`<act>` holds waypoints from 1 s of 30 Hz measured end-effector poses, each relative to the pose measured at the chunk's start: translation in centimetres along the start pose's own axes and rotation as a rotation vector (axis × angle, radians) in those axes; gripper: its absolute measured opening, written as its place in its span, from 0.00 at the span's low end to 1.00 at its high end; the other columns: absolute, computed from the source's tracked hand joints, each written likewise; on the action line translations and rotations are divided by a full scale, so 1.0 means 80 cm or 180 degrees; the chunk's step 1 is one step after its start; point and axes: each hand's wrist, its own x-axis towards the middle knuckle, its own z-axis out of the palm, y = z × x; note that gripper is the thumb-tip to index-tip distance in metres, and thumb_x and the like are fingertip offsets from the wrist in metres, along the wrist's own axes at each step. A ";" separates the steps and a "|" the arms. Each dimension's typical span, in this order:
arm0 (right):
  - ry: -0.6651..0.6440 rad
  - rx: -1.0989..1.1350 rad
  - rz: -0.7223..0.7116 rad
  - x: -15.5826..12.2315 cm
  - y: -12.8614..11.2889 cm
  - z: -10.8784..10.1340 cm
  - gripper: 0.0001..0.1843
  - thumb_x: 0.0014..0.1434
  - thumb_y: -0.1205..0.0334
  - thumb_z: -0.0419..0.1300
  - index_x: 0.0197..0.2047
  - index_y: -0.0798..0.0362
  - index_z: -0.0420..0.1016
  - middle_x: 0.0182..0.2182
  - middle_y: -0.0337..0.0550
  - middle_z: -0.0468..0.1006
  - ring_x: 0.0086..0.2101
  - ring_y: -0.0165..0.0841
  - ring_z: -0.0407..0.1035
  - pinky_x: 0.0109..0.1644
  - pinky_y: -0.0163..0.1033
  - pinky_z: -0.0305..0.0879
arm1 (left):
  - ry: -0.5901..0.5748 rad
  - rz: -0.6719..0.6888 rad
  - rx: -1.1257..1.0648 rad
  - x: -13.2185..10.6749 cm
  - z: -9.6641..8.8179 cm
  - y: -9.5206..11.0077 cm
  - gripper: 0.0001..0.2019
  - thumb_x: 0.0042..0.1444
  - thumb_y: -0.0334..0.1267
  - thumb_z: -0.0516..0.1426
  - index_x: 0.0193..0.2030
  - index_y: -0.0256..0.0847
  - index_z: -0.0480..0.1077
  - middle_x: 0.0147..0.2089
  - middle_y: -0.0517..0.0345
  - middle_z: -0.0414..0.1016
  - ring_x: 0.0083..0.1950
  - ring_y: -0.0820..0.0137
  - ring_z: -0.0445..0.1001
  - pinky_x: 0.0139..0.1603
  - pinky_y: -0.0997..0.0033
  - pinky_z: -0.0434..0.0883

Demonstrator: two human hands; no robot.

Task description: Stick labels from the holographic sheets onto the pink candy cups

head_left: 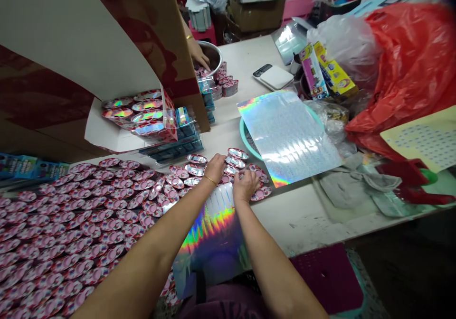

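Observation:
My left hand (pixel 214 167) and my right hand (pixel 245 185) are close together at the top edge of a holographic sticker sheet (pixel 213 238) that hangs over the table edge into my lap. Both hands have curled fingers down among small oval pink tins (pixel 231 163) with shiny lids. What each set of fingers pinches is hidden. A thin bracelet circles my left wrist. To the left, many of the same pink tins (pixel 71 224) lie spread in rows across the table.
Another holographic sheet (pixel 288 136) rests on a teal basin (pixel 245 138). A cardboard box flap (pixel 107 39) looms at left over stacked tins (pixel 138 112). Another person's hand (pixel 199 53) reaches a metal bowl (pixel 213 55). Red plastic bags (pixel 409 62) fill the right.

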 end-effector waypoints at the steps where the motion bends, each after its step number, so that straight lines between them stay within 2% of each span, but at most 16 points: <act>1: -0.0037 -0.0093 0.0002 0.003 0.001 -0.002 0.10 0.54 0.57 0.51 0.29 0.53 0.69 0.33 0.52 0.68 0.41 0.45 0.56 0.42 0.49 0.49 | 0.0109 -0.0030 0.0053 -0.001 -0.002 0.000 0.13 0.51 0.32 0.53 0.45 0.38 0.65 0.44 0.50 0.65 0.47 0.65 0.63 0.49 0.66 0.61; 4: -0.0191 -0.0248 -0.0216 0.010 0.003 -0.020 0.09 0.54 0.59 0.52 0.31 0.53 0.71 0.34 0.50 0.70 0.41 0.44 0.57 0.42 0.48 0.50 | 0.0630 -0.0322 -0.0013 -0.019 -0.023 -0.012 0.12 0.53 0.36 0.52 0.44 0.37 0.65 0.45 0.49 0.65 0.48 0.64 0.62 0.49 0.66 0.61; 6: -0.0411 -0.0186 -0.0612 0.011 0.000 -0.035 0.09 0.56 0.61 0.51 0.34 0.52 0.72 0.35 0.48 0.71 0.41 0.42 0.59 0.43 0.46 0.51 | 0.0722 -0.0468 -0.0179 -0.048 -0.046 -0.031 0.10 0.56 0.39 0.49 0.41 0.38 0.67 0.41 0.51 0.66 0.45 0.67 0.64 0.47 0.67 0.62; 7: -0.0579 -0.0120 -0.0857 0.009 -0.003 -0.042 0.10 0.56 0.62 0.51 0.36 0.52 0.72 0.36 0.47 0.71 0.41 0.40 0.59 0.44 0.45 0.52 | 0.0617 -0.0480 -0.0231 -0.067 -0.058 -0.042 0.11 0.56 0.41 0.48 0.39 0.39 0.67 0.39 0.53 0.67 0.43 0.67 0.64 0.46 0.68 0.62; 9: -0.1058 0.0011 -0.1393 0.000 -0.013 -0.048 0.11 0.58 0.63 0.50 0.39 0.51 0.72 0.36 0.45 0.71 0.40 0.37 0.60 0.44 0.42 0.53 | 0.0122 -0.0384 -0.0179 -0.109 -0.078 -0.064 0.12 0.53 0.46 0.52 0.36 0.40 0.69 0.37 0.55 0.67 0.42 0.67 0.65 0.45 0.67 0.61; 11: -0.1603 0.0021 -0.1914 -0.016 -0.027 -0.043 0.11 0.58 0.63 0.51 0.40 0.49 0.73 0.36 0.44 0.71 0.39 0.35 0.60 0.43 0.41 0.53 | -0.0325 -0.0355 0.0005 -0.147 -0.089 -0.079 0.15 0.47 0.49 0.56 0.35 0.40 0.70 0.37 0.55 0.67 0.43 0.65 0.64 0.44 0.66 0.61; 13: -0.2036 -0.0154 -0.2376 -0.036 -0.041 -0.029 0.10 0.57 0.61 0.53 0.42 0.47 0.72 0.37 0.43 0.71 0.40 0.36 0.60 0.42 0.41 0.53 | -0.0501 -0.0456 0.0201 -0.171 -0.089 -0.084 0.17 0.44 0.50 0.59 0.36 0.40 0.70 0.38 0.54 0.66 0.44 0.64 0.63 0.44 0.65 0.60; 16: -0.2357 -0.0568 -0.2872 -0.060 -0.048 -0.008 0.11 0.56 0.61 0.55 0.44 0.46 0.71 0.38 0.45 0.70 0.39 0.37 0.59 0.40 0.42 0.53 | -0.0378 -0.0646 0.0275 -0.180 -0.075 -0.083 0.14 0.45 0.47 0.58 0.34 0.40 0.69 0.40 0.53 0.65 0.45 0.64 0.62 0.45 0.63 0.59; 19: -0.2372 -0.0764 -0.3245 -0.072 -0.038 0.001 0.14 0.59 0.65 0.51 0.48 0.47 0.68 0.39 0.47 0.70 0.39 0.37 0.59 0.41 0.43 0.54 | -0.0201 -0.0736 0.0162 -0.176 -0.064 -0.080 0.10 0.49 0.44 0.56 0.30 0.39 0.68 0.38 0.54 0.66 0.43 0.65 0.62 0.44 0.64 0.60; 22: -0.2238 -0.0668 -0.3567 -0.078 -0.024 -0.002 0.16 0.59 0.68 0.48 0.50 0.52 0.66 0.44 0.48 0.69 0.43 0.37 0.58 0.45 0.42 0.55 | -0.0138 -0.0749 0.0149 -0.175 -0.061 -0.080 0.10 0.52 0.43 0.54 0.28 0.39 0.67 0.34 0.54 0.66 0.41 0.66 0.63 0.43 0.65 0.60; 26: -0.2178 -0.0505 -0.3594 -0.085 -0.029 -0.016 0.11 0.59 0.68 0.48 0.40 0.54 0.70 0.45 0.47 0.70 0.43 0.35 0.60 0.45 0.40 0.56 | -0.0116 -0.0684 0.0189 -0.180 -0.063 -0.086 0.10 0.52 0.44 0.53 0.27 0.39 0.67 0.33 0.54 0.66 0.40 0.66 0.63 0.42 0.65 0.60; 28: -0.2324 -0.0352 -0.3269 -0.084 -0.044 -0.032 0.08 0.58 0.67 0.50 0.34 0.54 0.71 0.41 0.46 0.71 0.40 0.34 0.62 0.43 0.40 0.57 | -0.0122 -0.0650 0.0211 -0.183 -0.066 -0.090 0.09 0.51 0.43 0.54 0.28 0.39 0.68 0.34 0.53 0.66 0.40 0.65 0.64 0.43 0.64 0.61; 30: -0.2480 0.0049 -0.2615 -0.077 -0.059 -0.055 0.06 0.56 0.67 0.52 0.32 0.53 0.70 0.36 0.44 0.72 0.38 0.33 0.63 0.42 0.38 0.59 | -0.0105 -0.0642 0.0224 -0.182 -0.070 -0.090 0.07 0.50 0.41 0.54 0.30 0.40 0.69 0.37 0.52 0.68 0.43 0.63 0.64 0.45 0.62 0.60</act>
